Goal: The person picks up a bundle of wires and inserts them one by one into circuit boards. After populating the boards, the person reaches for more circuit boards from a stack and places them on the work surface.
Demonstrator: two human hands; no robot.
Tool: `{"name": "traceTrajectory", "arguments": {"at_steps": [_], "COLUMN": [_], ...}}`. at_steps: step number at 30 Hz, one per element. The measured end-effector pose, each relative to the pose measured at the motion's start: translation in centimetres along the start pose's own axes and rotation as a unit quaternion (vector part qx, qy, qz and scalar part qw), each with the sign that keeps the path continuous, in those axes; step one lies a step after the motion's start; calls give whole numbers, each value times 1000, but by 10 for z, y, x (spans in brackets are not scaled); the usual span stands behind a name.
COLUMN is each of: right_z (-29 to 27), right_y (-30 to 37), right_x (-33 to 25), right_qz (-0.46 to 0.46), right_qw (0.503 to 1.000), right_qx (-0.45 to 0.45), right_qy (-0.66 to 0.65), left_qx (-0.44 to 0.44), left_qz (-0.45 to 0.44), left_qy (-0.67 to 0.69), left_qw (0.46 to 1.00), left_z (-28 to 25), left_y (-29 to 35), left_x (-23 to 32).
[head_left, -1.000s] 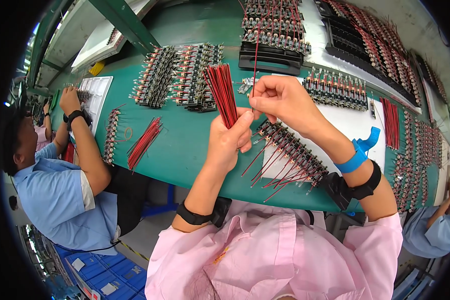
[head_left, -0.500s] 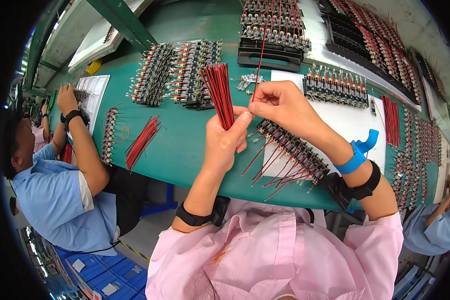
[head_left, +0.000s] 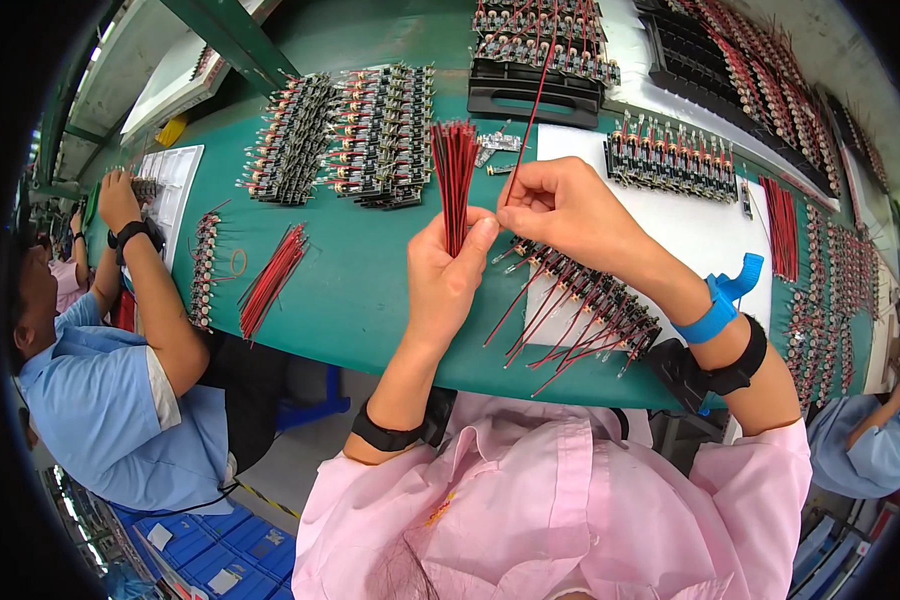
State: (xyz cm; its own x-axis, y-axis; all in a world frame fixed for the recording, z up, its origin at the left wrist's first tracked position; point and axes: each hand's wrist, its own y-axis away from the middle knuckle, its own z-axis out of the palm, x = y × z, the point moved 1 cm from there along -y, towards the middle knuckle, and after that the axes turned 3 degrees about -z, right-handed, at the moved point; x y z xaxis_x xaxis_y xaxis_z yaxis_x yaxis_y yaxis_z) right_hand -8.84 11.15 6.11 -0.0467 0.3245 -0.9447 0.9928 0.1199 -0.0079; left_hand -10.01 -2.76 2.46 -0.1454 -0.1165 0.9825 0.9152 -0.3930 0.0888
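Note:
My left hand (head_left: 448, 272) is closed around an upright bundle of red and black wires (head_left: 454, 185). Close beside its thumb, my right hand (head_left: 560, 212) pinches the lower part of a separate wire (head_left: 537, 105), which rises above the fingers. Just below my right hand lies a row of small circuit boards (head_left: 582, 297) with red wires trailing toward me. This row rests partly on a white sheet (head_left: 705, 275). Behind my hands, a small pale board piece (head_left: 500, 146) lies on the green table mat (head_left: 360, 300).
Stacked board rows (head_left: 380, 135) stand at the back left. Another wire bundle (head_left: 273, 283) lies left of my hands; a further red bundle (head_left: 781, 230) is at the right. A black tray (head_left: 535, 100) stands at the back. A co-worker (head_left: 120, 400) in blue sits at the left.
The wire bundle in my left hand has swung from leaning left to nearly upright. The wire in my right hand now tilts further right. Both hands keep their grip.

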Motion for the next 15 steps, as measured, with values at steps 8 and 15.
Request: {"name": "traceTrajectory", "arguments": {"at_steps": [8,15], "right_z": [-21,-19], "right_y": [7,11], "right_x": [35,42], "right_qz": [57,67], "right_qw": [985,982], "right_qx": [80,94], "right_qy": [139,152], "left_qx": [38,49], "left_qz": [-4,35], "left_qy": [-33,-70], "left_qw": [999,996], "left_z": [-11,-12], "left_y": [4,6], "left_x": [-4,-7]}}
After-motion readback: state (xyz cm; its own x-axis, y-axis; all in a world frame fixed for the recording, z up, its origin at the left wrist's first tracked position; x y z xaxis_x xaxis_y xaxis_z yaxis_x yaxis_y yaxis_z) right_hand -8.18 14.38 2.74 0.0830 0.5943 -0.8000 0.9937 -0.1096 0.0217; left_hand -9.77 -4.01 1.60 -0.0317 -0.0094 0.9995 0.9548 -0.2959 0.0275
